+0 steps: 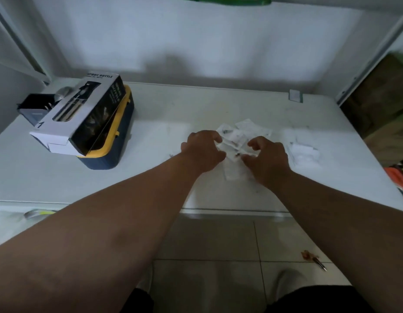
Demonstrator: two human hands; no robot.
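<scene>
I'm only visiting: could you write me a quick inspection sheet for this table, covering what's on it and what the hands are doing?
Surface: white table, faintly marked.
Job's things: clear packets heaped mid-table; contents too small to tell.
Clutter: spray bottle box lying on a yellow-and-navy case; dark box behind them; white pieces at the right; small card at the far edge.
Hands: left hand and right hand both pinch the packets with curled fingers.
Cables: nothing seen.
Surroundings: white wall; tiled floor with a small tool lying on it.
</scene>
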